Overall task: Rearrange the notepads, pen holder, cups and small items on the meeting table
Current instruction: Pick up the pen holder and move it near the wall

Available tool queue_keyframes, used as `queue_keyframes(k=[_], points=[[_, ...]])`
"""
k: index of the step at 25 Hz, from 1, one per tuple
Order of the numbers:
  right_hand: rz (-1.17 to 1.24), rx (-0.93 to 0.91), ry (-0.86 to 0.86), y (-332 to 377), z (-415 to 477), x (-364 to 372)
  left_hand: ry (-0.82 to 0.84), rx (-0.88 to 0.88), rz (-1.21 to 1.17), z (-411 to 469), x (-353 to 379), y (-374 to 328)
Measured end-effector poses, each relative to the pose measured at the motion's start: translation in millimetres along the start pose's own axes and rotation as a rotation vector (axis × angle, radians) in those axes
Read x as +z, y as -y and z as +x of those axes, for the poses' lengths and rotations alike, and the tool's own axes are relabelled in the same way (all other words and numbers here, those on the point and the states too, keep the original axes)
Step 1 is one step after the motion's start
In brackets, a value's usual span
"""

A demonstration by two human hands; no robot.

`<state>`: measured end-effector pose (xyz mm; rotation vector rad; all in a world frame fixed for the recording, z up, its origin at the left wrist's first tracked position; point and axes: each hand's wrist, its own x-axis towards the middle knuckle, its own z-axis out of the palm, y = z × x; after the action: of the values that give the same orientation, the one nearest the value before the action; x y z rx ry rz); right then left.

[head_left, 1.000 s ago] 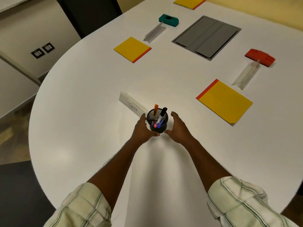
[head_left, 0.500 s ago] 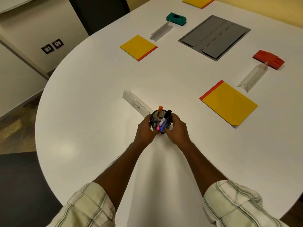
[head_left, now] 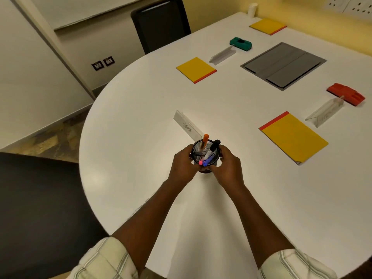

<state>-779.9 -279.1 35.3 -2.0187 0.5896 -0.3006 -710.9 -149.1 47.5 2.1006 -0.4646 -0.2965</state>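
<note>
A black mesh pen holder (head_left: 205,152) with several markers stands on the white meeting table (head_left: 141,121). My left hand (head_left: 183,166) wraps its left side and my right hand (head_left: 228,168) wraps its right side. A clear name stand with a handwritten card (head_left: 187,126) lies just behind the holder. Yellow notepads with red edges lie at the right (head_left: 292,136), at the centre back (head_left: 196,69) and at the far back (head_left: 267,26). A white cup (head_left: 252,9) stands at the far edge.
A green block (head_left: 241,43) and a clear name stand (head_left: 222,54) sit at the back. A red block (head_left: 345,94) and another name stand (head_left: 325,111) sit at the right. A grey cable flap (head_left: 282,65) is set in the table. Black chairs stand at the back (head_left: 161,23) and left (head_left: 40,208).
Both hands have closed in from either side onto the pen holder. The view has tilted up, so more of the far table, a chair and the wall shows.
</note>
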Motion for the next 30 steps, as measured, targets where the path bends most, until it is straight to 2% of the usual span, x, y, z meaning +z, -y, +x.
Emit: queue_keyframes(k=[11, 22, 26, 30], points=[[0.042, -0.298, -0.009, 93.0, -154.8, -8.8, -0.234, 0.175, -0.024, -170.5, -101.7, -30.6], [0.085, -0.450, 0.199, 191.7, -361.7, 27.9, -0.376, 0.121, -0.110, -400.4, -226.2, -27.3], [0.168, -0.438, 0.299, 219.7, -399.2, 44.6, -0.391, 0.111, -0.271, -447.5, -262.3, -16.3], [0.214, -0.517, 0.384, 255.6, -420.9, 72.0, -0.495, 0.102, -0.340, -479.8, -301.1, -2.3]])
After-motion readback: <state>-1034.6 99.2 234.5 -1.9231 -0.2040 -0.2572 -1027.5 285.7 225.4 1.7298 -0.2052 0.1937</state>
